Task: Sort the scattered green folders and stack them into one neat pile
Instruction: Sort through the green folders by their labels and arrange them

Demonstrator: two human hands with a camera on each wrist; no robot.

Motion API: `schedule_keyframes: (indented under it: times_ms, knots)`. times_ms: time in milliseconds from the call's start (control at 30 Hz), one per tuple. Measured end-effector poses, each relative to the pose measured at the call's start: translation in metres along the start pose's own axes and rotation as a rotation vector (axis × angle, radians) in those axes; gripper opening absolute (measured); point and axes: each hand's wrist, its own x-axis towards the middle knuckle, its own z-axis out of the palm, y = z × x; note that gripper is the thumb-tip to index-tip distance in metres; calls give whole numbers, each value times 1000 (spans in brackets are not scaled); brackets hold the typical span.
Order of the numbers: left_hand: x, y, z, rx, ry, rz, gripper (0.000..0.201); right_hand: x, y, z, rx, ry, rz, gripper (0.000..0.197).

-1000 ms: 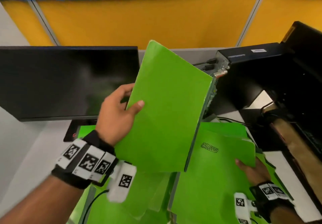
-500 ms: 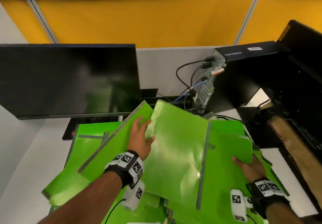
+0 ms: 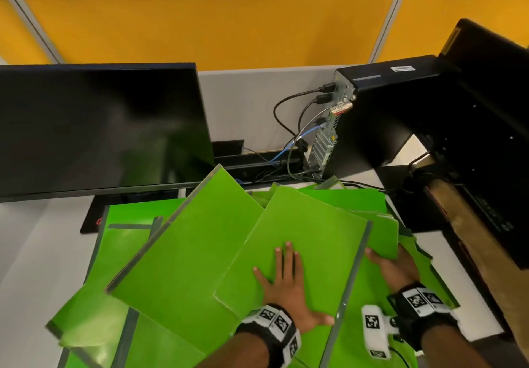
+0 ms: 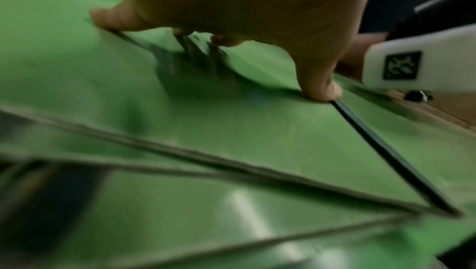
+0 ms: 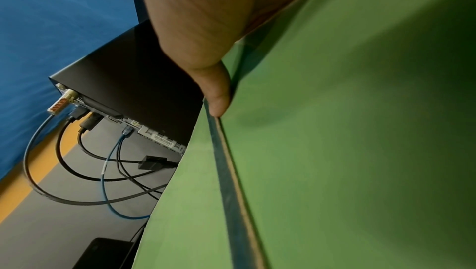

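Observation:
Several green folders lie fanned out on the desk in an untidy heap. The top folder [image 3: 309,233], with a dark spine along its right edge, lies flat on it. My left hand [image 3: 286,279] presses on this folder, palm down and fingers spread. In the left wrist view its fingertips [image 4: 319,88] touch the green cover [image 4: 257,131]. My right hand [image 3: 396,269] grips the folders [image 5: 360,131] at the heap's right side; its thumb [image 5: 216,90] lies on top by the spine and its fingers are hidden underneath. Another folder [image 3: 194,241] lies slanted to the left.
A black monitor [image 3: 97,127] stands at the back left, close behind the heap. A black computer tower [image 3: 380,115] with trailing cables [image 3: 292,127] is at the back right, and a black cabinet [image 3: 486,138] runs along the right. White desk [image 3: 34,247] shows on the left.
My left hand swung the upright folder down, laid it flat on the heap, and now rests on it with spread fingers. The right hand kept its hold at the right edge.

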Motion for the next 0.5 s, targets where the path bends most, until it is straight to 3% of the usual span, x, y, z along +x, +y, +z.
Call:
schedule_keyframes:
  times_ms: [167, 300, 367, 433, 467, 500]
  knots:
    - [0, 27, 14, 29, 7, 136, 138, -5, 0, 3, 31, 6, 7, 46]
    - [4, 42, 18, -38, -22, 40, 141, -7, -2, 5, 61, 19, 8, 41]
    - [7, 53, 20, -118, 29, -10, 124, -9, -3, 6, 54, 17, 0, 42]
    - [7, 66, 20, -178, 168, -21, 76, -9, -1, 5, 47, 7, -5, 43]
    - [6, 72, 15, -160, 189, -9, 63, -9, 0, 4, 47, 1, -5, 43]
    - [4, 78, 5, -163, 135, 12, 75, -9, 3, 3, 37, -11, -7, 43]
